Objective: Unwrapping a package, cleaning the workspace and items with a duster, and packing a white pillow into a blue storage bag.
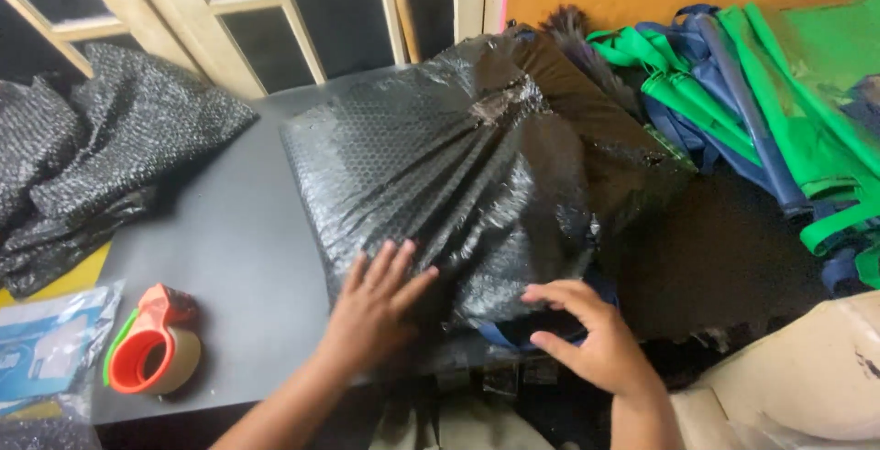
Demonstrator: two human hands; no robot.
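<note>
In the head view, a big bundle wrapped in black bubble wrap (440, 175) lay in the middle of the frame on a grey tabletop (229, 248). Its long side ran from the lower left up to the upper right. A bit of blue strap (500, 333) peeked out under its near edge.

The left hand (371, 308) lay flat on the lower left part of the bundle. Its fingers (390, 267) were spread open and pointed up the frame, pressing on the wrap and gripping nothing. The right hand (591, 335) was at the near edge of the bundle, at the lower middle of the frame. Its fingers (550, 296) were bent and loose, touching the rim of the wrap, but it was hard to tell if they pinched it. Both hands were on the near side, so most of the bundle lay up the frame from them. The left hand was further onto it.

There was open grey tabletop to the left of the bundle. At the lower left sat an orange tape holder (151, 349) with a roll of tape, well apart from the left hand. More black bubble wrap (92, 157) was heaped at the upper left. Green and blue bags (761, 111) were piled close on the upper right, so there was little room on that side. The near edge of the tabletop was just under the hands.
</note>
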